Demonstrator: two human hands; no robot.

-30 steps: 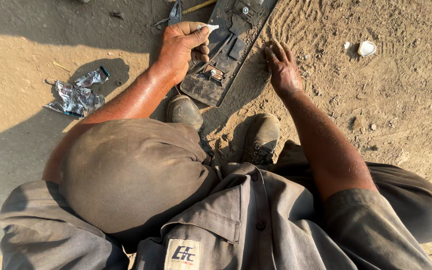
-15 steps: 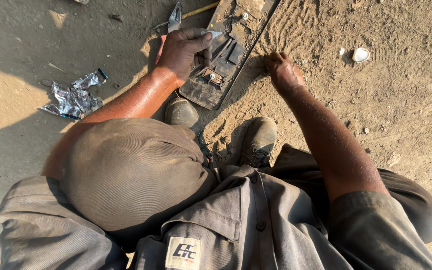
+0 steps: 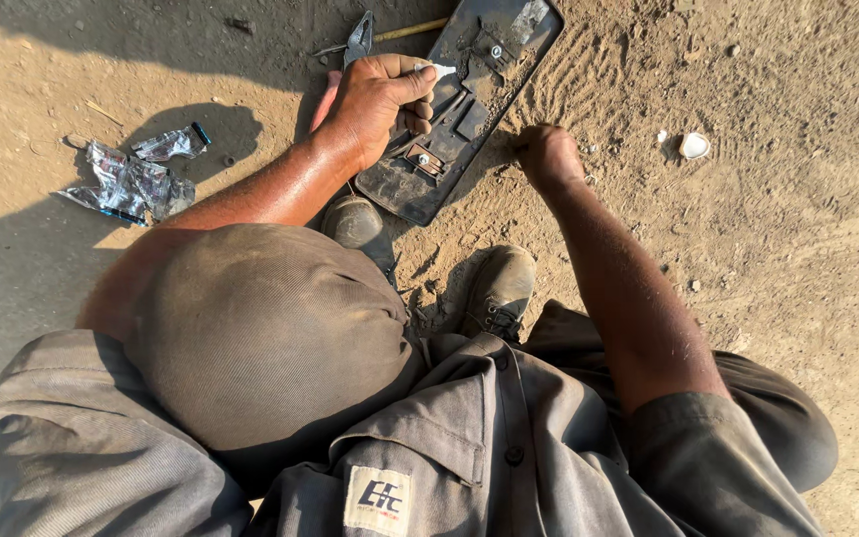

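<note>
A black plastic panel (image 3: 402,189) with small metal fittings lies tilted on sandy ground in front of my boots. My left hand (image 3: 375,99) hovers over its left part and pinches a small white piece (image 3: 438,70) between thumb and forefinger. My right hand (image 3: 547,154) rests on the sand just right of the panel's edge. Its fingers are curled under, and whatever is inside them is hidden.
Pliers (image 3: 358,40) and a yellow-handled tool (image 3: 410,30) lie beyond the panel. Torn silver foil wrappers (image 3: 131,181) sit on the ground at left. A small white shell-like bit (image 3: 694,146) lies at right. My two boots (image 3: 499,288) stand below the panel.
My right hand lay flat with spread fingers on the sand; now the fingers are curled into a fist. The left hand keeps the white piece over the panel.
</note>
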